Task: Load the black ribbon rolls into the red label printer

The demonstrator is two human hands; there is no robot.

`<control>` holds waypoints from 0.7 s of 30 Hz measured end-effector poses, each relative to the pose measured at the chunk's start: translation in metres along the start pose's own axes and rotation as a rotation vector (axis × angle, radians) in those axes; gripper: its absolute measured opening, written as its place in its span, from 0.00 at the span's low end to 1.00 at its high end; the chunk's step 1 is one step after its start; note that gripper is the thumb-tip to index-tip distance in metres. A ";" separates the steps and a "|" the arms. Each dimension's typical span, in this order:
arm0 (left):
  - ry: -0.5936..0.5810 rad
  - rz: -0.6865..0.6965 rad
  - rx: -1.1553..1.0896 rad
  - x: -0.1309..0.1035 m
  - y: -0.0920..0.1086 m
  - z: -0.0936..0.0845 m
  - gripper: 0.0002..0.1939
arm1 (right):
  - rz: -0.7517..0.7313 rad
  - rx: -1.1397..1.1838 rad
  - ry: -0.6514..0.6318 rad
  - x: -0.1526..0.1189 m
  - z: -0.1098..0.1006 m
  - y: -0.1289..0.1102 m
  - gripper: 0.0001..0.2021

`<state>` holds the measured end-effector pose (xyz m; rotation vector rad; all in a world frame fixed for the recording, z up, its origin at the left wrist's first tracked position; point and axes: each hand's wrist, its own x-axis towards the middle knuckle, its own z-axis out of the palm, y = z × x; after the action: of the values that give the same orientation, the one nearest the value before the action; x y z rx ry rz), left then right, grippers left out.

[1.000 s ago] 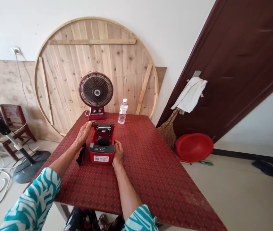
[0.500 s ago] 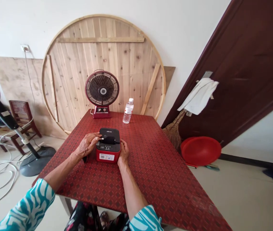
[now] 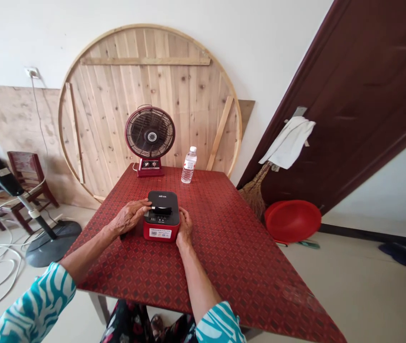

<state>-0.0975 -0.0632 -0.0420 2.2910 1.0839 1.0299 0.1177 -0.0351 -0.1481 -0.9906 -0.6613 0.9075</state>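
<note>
A small boxy device with red sides and a black top stands on the table, a white printed label on its near side. Across the middle of its top lies a dark, handle-like bar, with small buttons or lights in front of it. My left hand reaches over from the left, fingers close together, its tips at the bar's left end. Wrapped round the device's right side is my right hand, fingers closed against it. Something dark, too hidden to name, shows under my left hand.
A red table fan and a water bottle stand at the back of the patterned red table. Behind leans a round wooden panel. At left are a pedestal fan and chair; a red basin lies right.
The dark bar on top of the device looks flatter than before. My left fingers remain at its left end, and my right hand still clasps the device. The whole view has shifted slightly.
</note>
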 end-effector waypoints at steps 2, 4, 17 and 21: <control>0.074 -0.106 -0.104 -0.004 0.000 -0.001 0.24 | -0.002 0.003 -0.005 0.001 0.000 0.000 0.18; 0.207 -0.253 -0.199 -0.007 -0.001 0.000 0.25 | -0.004 0.011 -0.015 0.001 0.000 0.001 0.18; 0.030 -0.748 -0.621 0.006 0.027 -0.003 0.32 | 0.012 0.022 -0.027 0.004 0.001 0.007 0.16; -0.024 -0.800 -0.689 0.005 0.025 -0.004 0.32 | -0.021 0.013 -0.051 0.006 0.000 0.010 0.15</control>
<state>-0.0865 -0.0741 -0.0218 1.1607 1.2223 0.8382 0.1174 -0.0276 -0.1569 -0.9500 -0.7068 0.9201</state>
